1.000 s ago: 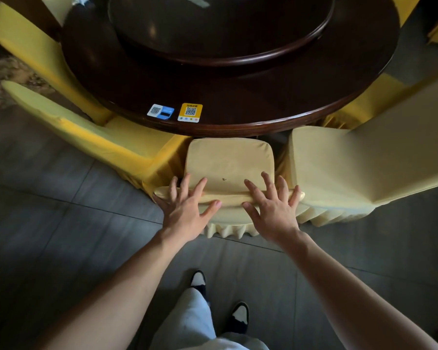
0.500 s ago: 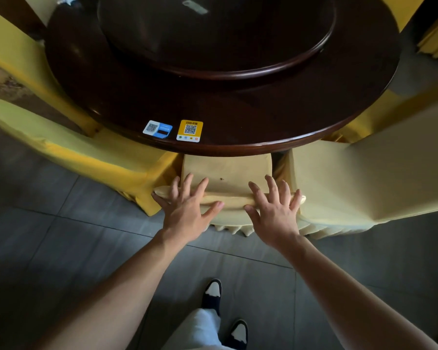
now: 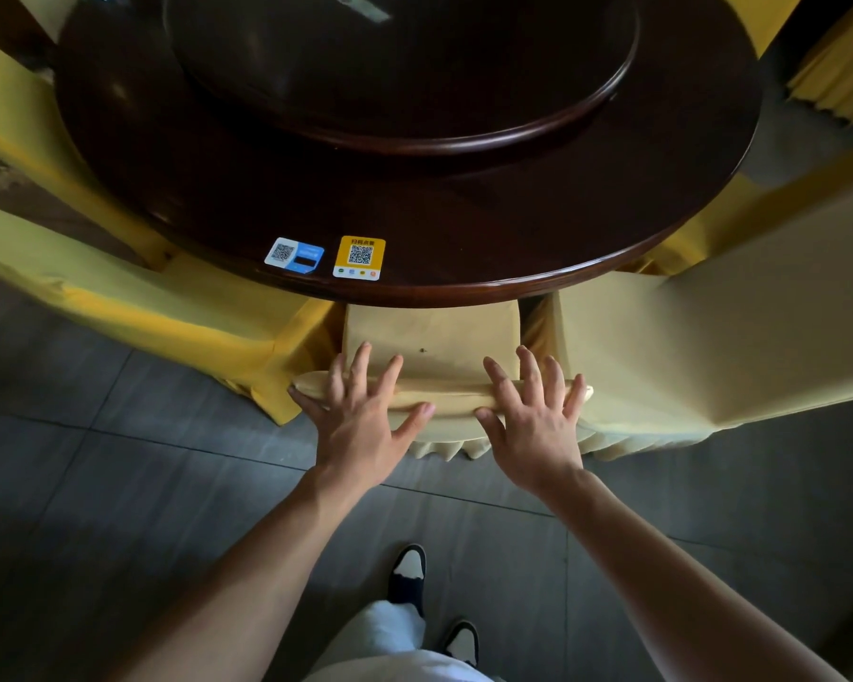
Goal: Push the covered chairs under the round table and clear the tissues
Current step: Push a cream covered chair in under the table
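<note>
Though the round bench [image 3: 464, 228] is cut off at the top of my view and its far half is lost in gloom, I can see the front of the middle covered chair [image 3: 432, 337] already tucked beneath its near rim. My left hand [image 3: 360, 425] and my right hand [image 3: 533, 425] both lie flat on top of that chair's backrest, fingers spread and straight, gripping nothing. I count three covered chairs close to the bench: the one under my hands, a yellower one [image 3: 168, 307] to its left and a paler one [image 3: 710, 327] to its right, both cropped by the frame. More yellow cloth shows beyond the bench's edges, too cut off to count. Two QR-code stickers sit on the bench near its rim, one blue and white [image 3: 294, 254], one yellow [image 3: 359, 257]; their small print is unreadable to me. I can make out no tissues. Below the chair, two dark and white shoes [image 3: 407, 573] stand on the grey tiled floor [image 3: 119, 484].
</note>
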